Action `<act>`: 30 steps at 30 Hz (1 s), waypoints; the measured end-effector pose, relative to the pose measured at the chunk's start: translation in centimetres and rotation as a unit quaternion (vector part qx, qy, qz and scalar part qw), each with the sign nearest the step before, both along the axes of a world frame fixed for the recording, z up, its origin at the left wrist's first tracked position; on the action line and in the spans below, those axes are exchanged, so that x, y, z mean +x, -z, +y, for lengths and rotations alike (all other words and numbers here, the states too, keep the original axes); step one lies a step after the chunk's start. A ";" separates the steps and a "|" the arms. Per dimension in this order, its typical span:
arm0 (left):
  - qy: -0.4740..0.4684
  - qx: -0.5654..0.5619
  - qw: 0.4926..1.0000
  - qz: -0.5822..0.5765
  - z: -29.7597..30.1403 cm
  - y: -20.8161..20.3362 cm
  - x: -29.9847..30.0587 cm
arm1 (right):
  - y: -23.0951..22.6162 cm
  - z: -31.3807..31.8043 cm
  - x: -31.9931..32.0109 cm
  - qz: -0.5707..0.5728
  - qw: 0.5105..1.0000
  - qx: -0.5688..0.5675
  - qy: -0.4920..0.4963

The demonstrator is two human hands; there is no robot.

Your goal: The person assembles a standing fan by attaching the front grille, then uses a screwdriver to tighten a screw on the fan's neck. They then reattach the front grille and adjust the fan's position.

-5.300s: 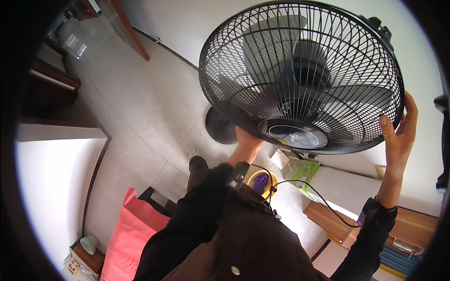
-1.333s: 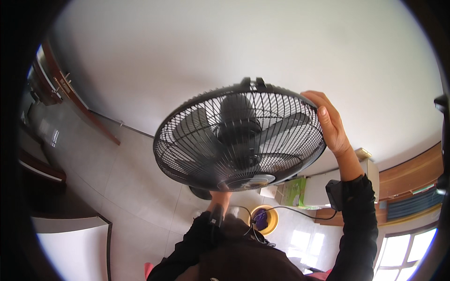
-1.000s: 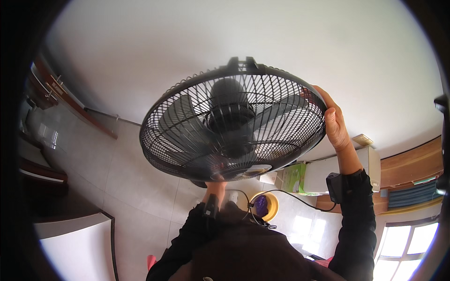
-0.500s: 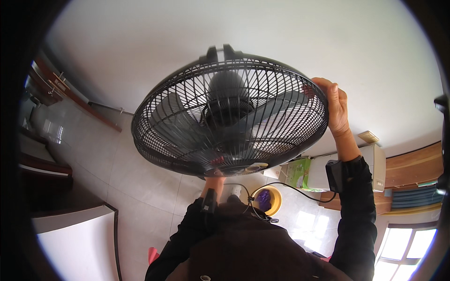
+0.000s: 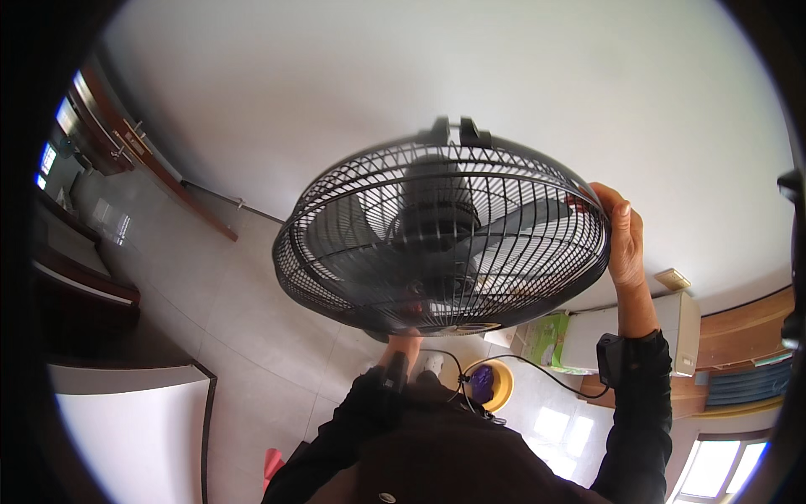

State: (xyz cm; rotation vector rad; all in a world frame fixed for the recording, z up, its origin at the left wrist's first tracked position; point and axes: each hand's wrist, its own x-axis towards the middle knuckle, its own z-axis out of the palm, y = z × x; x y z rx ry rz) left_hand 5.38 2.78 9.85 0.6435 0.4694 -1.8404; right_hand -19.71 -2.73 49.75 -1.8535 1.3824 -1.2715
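I find the fan (image 5: 441, 223) in front of me, its round head above the floor (image 5: 252, 315) and before the white wall (image 5: 520, 76), tilted so that I look through the cage (image 5: 504, 252) at the blades. My right hand (image 5: 625, 244) is on the right side of the cage, grasping the rim: the thumb lies on the near side and the fingers (image 5: 606, 197) pass behind. My left hand (image 5: 405, 343) is at the lower edge, near the middle.

In my judgement the step in hand is holding and steadying the fan head. The next move calls for a firm right hold on the rim and support from below, so that the head does not swing.

Hidden from me: the left fingers are mostly behind the cage, and I cannot tell whether they are closed or on what. Most of the stand is covered by the head; it may reach the floor, but the view does not settle this. The lower left of the cage is hazy.

To the right of my left hand, the yellow bucket (image 5: 506, 392) holds a purple bag (image 5: 482, 382). A black cord (image 5: 546, 370) passes near it and runs to the black device (image 5: 610, 359) at my right wrist. The window (image 5: 710, 467) is cut off at lower right.
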 end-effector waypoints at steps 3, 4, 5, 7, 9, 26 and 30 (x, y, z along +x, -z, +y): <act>-0.012 0.018 1.000 0.016 -0.3 0.0 -0.3 | 0.1 -0.8 0.0 0.009 1.000 -0.002 0.016; -0.016 0.022 1.000 0.015 -0.5 -0.2 -0.4 | 0.1 -1.1 -0.2 0.013 1.000 0.009 0.017; -0.019 0.024 0.999 0.015 -0.7 -0.5 -0.5 | 0.1 -1.3 -0.2 0.018 0.999 0.018 0.019; -0.028 0.030 0.999 0.014 -1.0 -1.5 -0.5 | 0.0 -1.4 -0.2 0.026 0.999 0.017 0.022; -0.014 0.034 0.999 -0.025 -1.4 -2.7 -0.6 | -0.3 -1.3 0.2 0.034 0.999 0.016 0.018; -0.150 0.062 0.979 0.127 -1.7 4.9 -1.6 | -5.0 -0.3 6.1 0.172 0.981 -0.074 -0.050; -0.103 -0.003 0.991 0.091 -1.1 4.0 -1.3 | -4.6 -1.3 5.6 0.149 0.984 0.048 0.084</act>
